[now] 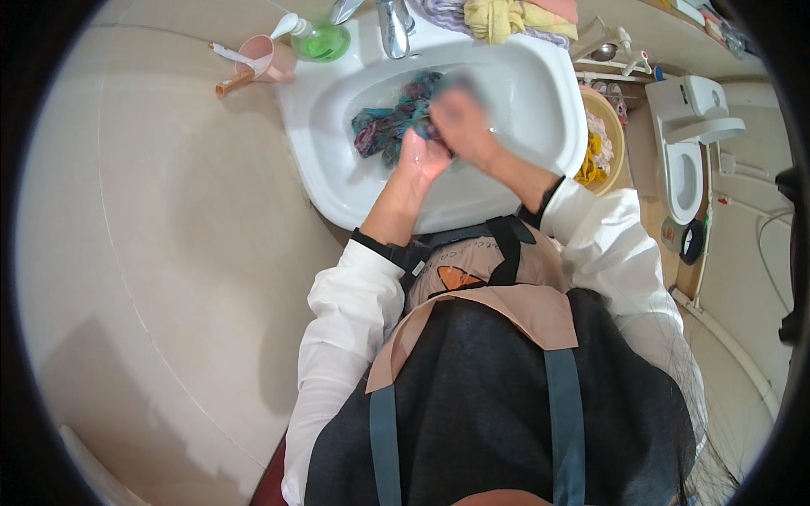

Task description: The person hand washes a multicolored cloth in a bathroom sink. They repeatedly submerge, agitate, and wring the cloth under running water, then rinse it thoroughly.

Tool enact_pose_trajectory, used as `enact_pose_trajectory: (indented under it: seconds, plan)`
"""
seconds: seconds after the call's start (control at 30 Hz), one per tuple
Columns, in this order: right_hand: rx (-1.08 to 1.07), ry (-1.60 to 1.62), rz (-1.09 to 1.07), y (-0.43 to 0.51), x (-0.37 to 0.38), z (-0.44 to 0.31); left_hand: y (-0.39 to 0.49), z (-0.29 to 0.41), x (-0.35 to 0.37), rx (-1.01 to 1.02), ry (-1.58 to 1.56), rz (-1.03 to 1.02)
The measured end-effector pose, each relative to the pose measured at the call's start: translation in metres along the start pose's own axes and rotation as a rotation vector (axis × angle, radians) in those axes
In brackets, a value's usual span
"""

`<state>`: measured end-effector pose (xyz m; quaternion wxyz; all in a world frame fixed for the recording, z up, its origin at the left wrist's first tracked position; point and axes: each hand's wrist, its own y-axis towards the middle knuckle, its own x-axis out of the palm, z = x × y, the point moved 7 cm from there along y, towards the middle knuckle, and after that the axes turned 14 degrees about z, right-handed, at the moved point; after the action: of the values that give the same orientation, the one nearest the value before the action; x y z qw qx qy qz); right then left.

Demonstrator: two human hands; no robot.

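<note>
Dark teal and purple patterned cloth [386, 129] lies wet and bunched in the white ceramic washbasin [329, 183]. My left hand [423, 155] is at the cloth's near right edge, its fingers curled around part of it. Close against it on the right, my right hand [462, 123] is on another part of the cloth; its fingers are blurred, so its hold is hard to make out. Water lies in the bowl beneath the cloth. Above the basin's far edge stands the chrome faucet [393, 31].
A green liquid soap pump bottle [321, 43] and a pink cup [258, 58] with handled items stand at the far left. Folded yellow cloth [497, 19] lies behind the basin. To the right are a yellow tub [617, 142] with clothes and a toilet [683, 180].
</note>
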<state>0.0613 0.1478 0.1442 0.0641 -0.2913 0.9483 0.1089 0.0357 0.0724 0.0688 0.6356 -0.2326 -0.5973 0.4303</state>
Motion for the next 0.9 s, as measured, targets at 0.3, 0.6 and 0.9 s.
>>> enact_pose_trajectory:
  seconds: [0.3,0.6,0.9]
  plan:
    - [-0.112,-0.38,0.169,0.004,-0.009,-0.007,-0.018,-0.008,0.021,-0.073,0.119,-0.183]
    - [-0.269,-0.322,0.088,0.006,-0.006,-0.044,-0.068,0.009,0.043,0.028,0.161,-0.434]
    - [-0.707,-0.022,-0.317,-0.026,0.001,-0.117,-0.097,0.004,0.057,0.172,0.014,-0.354]
